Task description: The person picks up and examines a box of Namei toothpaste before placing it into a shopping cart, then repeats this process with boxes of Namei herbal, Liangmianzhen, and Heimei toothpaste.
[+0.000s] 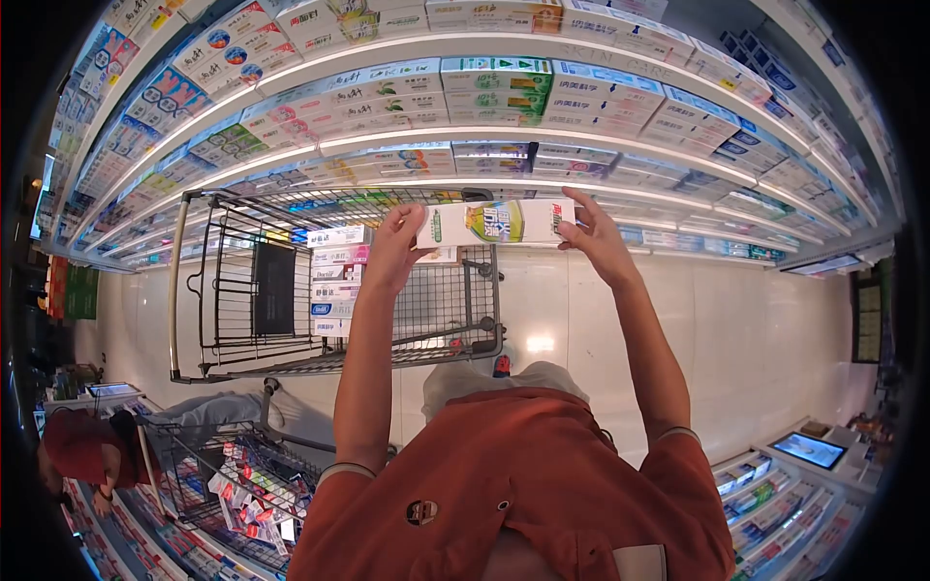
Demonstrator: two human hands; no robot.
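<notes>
While both arms reach forward over the cart (194, 290), I see the left hand (395, 247) and right hand (593, 240) holding one long box (494, 222) between them, level, at about the height of the lower shelves (620, 184). The left hand's fingers (407, 215) are closed round the box's left end, thumb underneath as far as I can tell. The right hand's fingers (578, 201) are curled over the right end, gripping top and side. The box is white with a green and yellow patch in the middle and red print at the right end; it touches neither the shelves nor the cart.

Just below and left of the box, a stack of boxes (334, 281) stands in the cart's wire basket, against its near side, in white, pink and blue. The cart sits on a pale tiled floor (756, 329) right in front of the shelves, which are packed with rows of similar boxes.

I wear an orange shirt (523, 484). At lower left a second cart (232, 474) holds many small packs, and another person (82, 450) in red stands beside it, well apart from my hands.
</notes>
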